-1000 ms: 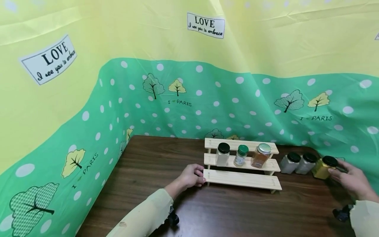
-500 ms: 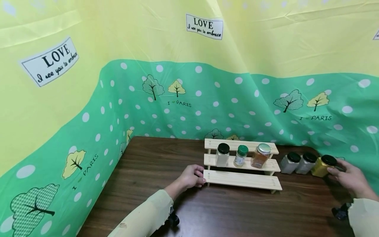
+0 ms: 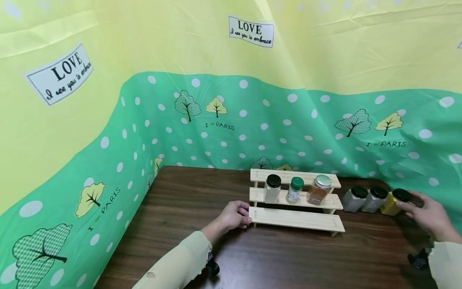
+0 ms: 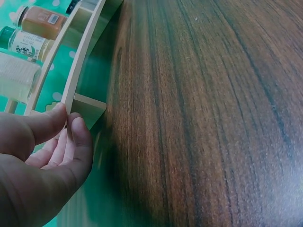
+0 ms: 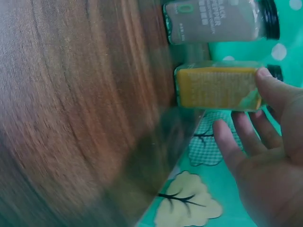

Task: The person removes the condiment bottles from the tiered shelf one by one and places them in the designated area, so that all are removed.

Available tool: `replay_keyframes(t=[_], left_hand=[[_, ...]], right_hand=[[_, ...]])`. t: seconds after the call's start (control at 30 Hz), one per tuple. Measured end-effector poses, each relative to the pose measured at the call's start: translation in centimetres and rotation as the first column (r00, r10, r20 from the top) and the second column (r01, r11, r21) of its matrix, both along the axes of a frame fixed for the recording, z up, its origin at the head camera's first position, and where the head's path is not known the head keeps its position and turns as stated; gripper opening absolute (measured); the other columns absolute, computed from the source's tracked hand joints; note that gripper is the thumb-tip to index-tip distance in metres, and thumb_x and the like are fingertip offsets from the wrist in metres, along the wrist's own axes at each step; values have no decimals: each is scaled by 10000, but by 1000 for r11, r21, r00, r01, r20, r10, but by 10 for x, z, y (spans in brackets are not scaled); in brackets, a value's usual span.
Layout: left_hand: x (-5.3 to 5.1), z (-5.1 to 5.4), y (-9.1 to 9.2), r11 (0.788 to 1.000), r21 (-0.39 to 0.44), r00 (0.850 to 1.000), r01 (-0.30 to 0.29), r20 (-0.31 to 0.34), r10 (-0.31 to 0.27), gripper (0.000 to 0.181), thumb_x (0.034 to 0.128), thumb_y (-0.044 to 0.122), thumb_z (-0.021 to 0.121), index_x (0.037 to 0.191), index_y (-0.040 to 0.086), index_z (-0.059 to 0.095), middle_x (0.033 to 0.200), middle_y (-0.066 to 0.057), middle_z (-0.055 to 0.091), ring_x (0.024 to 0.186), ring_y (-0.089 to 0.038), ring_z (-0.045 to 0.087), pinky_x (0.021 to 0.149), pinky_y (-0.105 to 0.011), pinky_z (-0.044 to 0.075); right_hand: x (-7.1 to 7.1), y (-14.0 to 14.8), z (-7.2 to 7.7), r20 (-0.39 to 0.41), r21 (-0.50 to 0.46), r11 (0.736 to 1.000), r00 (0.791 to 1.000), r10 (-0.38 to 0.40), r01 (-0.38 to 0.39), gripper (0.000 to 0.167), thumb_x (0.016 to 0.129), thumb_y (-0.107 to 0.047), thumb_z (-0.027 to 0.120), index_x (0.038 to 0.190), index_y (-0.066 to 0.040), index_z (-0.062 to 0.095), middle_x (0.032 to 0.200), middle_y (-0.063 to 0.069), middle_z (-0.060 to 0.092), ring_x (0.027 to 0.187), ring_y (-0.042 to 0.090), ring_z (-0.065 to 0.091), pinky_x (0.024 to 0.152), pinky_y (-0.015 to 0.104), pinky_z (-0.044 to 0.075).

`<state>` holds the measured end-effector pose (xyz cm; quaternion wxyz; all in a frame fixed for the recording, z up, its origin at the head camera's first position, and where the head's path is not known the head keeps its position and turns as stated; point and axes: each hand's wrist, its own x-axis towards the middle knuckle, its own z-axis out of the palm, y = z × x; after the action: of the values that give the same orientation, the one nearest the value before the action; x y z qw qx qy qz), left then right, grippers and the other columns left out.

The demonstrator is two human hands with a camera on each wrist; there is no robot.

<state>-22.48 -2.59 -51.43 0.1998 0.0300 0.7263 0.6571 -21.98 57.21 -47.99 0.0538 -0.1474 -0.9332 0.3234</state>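
At the left end of a three-tier wooden spice rack (image 3: 296, 219), my left hand (image 3: 234, 214) pinches the lowest board between thumb and fingers; the left wrist view shows this hand (image 4: 52, 156) up close. A black-capped jar of yellow powder (image 5: 218, 88) stands upright at the table's right. Beside it is my right hand (image 3: 429, 214). In the right wrist view the thumb (image 5: 270, 87) lies over the jar near its cap, and the other fingers are spread apart from its side. Whether the thumb still touches is unclear.
On the rack's middle tier stand a black-capped jar (image 3: 272, 188), a green-capped jar (image 3: 294, 190) and a silver-lidded jar (image 3: 319, 189). Two black-capped grey jars (image 3: 354, 198) stand between rack and yellow jar. A patterned curtain (image 3: 216, 144) borders the table (image 3: 195, 188).
The yellow jar has shifted slightly left and back, close to the grey jars. My right hand's fingers have loosened from it. My left hand stays on the rack.
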Motion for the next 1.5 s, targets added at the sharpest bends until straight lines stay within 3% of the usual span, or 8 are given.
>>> replay_keyframes(t=[0.07, 0.23, 0.47, 0.8, 0.97, 1.07, 1.23, 1.5], left_hand=[[0, 0, 0, 1000, 1, 1000, 1, 3, -1, 480, 821, -177, 741, 1263, -61, 594, 955, -145, 629, 691, -186, 670, 623, -321, 645], [0, -1, 1, 1000, 3, 1000, 0, 0, 0, 493, 814, -185, 741, 1268, -68, 590, 949, -148, 633, 689, -193, 673, 610, -306, 640], [0, -1, -1, 1000, 0, 1000, 5, 11, -5, 495, 818, -175, 745, 1275, -66, 588, 965, -156, 636, 705, -205, 679, 614, -311, 641], [1, 1, 0, 1000, -9, 1000, 6, -1, -6, 494, 821, -175, 745, 1277, -73, 584, 1010, -209, 643, 699, -199, 670, 613, -329, 640], [1, 1, 0, 1000, -10, 1000, 5, 6, -5, 494, 816, -177, 748, 1271, -75, 585, 994, -193, 642, 698, -197, 665, 640, -361, 650], [1, 2, 0, 1000, -13, 1000, 8, 6, -8, 491, 816, -173, 751, 1268, -76, 587, 986, -187, 644, 695, -195, 665, 647, -365, 652], [0, 1, 0, 1000, -18, 1000, 6, -7, -7, 488, 816, -176, 748, 1266, -75, 588, 977, -177, 643, 695, -198, 671, 630, -350, 650], [0, 1, 0, 1000, -5, 1000, 5, 4, -5, 485, 815, -183, 743, 1262, -79, 589, 960, -161, 635, 700, -205, 685, 631, -332, 649]], right_hand=[[2, -5, 8, 3, 26, 1000, 1000, 1, -1, 868, 1044, -343, 597, 1540, 176, 108, 1435, 513, 279, 1090, 616, 504, 657, 461, 603], [7, -13, 26, -6, 90, 996, 1000, 23, -23, 881, 1044, -385, 593, 1527, 190, 132, 1492, 509, 199, 1256, 699, 314, 874, 749, 438], [10, -21, 48, -18, 157, 986, 998, 68, -64, 868, 1042, -404, 596, 1524, 184, 179, 1488, 500, 227, 1254, 699, 303, 857, 766, 414], [6, -58, 81, -39, 197, 964, 981, 189, -177, 877, 1014, -514, 594, 1527, 130, 291, 1464, 457, 349, 1222, 653, 383, 773, 681, 494], [6, -83, 93, -19, 158, 948, 959, 282, -276, 827, 977, -524, 656, 1509, 53, 394, 1420, 388, 475, 1197, 563, 486, 672, 374, 570], [6, -102, 96, -35, 131, 931, 937, 348, -341, 753, 959, -482, 704, 1473, 10, 459, 1349, 336, 576, 1071, 247, 650, 634, 205, 524], [6, -136, 97, -61, 91, 895, 895, 442, -436, 663, 955, -398, 739, 1434, -7, 499, 1321, 279, 612, 957, -168, 524, 696, 194, 552], [9, -181, 91, -93, 75, 843, 838, 538, -533, 612, 944, -334, 765, 1421, -47, 511, 1313, 211, 633, 1090, 267, 662, 744, 237, 574]])
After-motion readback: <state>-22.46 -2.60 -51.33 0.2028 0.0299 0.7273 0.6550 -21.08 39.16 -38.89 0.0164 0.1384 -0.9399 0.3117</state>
